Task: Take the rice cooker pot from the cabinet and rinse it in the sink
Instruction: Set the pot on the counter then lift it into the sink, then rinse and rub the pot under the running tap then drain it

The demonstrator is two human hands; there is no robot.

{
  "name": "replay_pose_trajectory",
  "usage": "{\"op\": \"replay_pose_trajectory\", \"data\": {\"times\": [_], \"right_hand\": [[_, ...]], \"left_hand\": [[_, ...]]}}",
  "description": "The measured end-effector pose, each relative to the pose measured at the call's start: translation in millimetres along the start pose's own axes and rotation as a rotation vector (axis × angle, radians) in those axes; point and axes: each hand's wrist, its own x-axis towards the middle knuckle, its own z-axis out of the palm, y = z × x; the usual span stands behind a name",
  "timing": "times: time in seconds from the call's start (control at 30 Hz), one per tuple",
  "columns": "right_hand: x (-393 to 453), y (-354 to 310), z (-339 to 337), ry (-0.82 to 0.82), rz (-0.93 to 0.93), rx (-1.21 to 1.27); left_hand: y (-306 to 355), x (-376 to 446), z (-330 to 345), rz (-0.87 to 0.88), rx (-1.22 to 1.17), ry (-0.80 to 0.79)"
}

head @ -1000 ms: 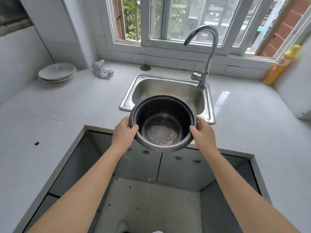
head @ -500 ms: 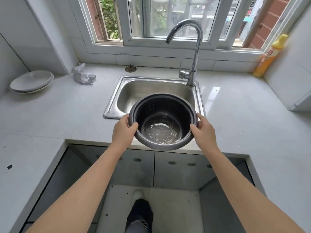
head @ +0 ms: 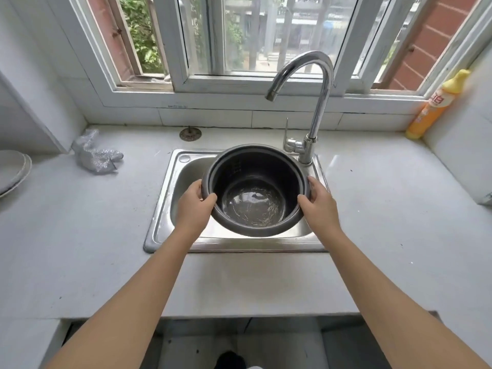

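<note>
Carried forward from the counter edge, pot [head: 255, 191] hangs over sink [head: 170, 203]; left hand [head: 193, 206] and right hand [head: 318, 209] grip its rim, fingers curled. Next: lower under faucet [head: 306, 83], then free 1 hand for the tap.

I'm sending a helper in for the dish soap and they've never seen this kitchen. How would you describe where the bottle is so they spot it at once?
Start at the steel sink under the window and follow the white counter to its far right corner. The dish soap bottle leans there against the window sill. It is the only brightly coloured thing around: orange body, yellow cap, red lettering.
</note>
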Motion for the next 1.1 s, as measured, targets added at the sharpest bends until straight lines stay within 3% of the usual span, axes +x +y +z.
{"op": "replay_pose_trajectory", "data": {"times": [0.47, 1.1], "right_hand": [[57, 31, 28, -0.119, 0.186, -0.089], [105, 116, 69, -0.331, 0.442, -0.193]], "left_hand": [[-19, 58, 33, -0.094, -0.070, -0.075], [-103, 101, 106, -0.355, 0.130, -0.104]]}}
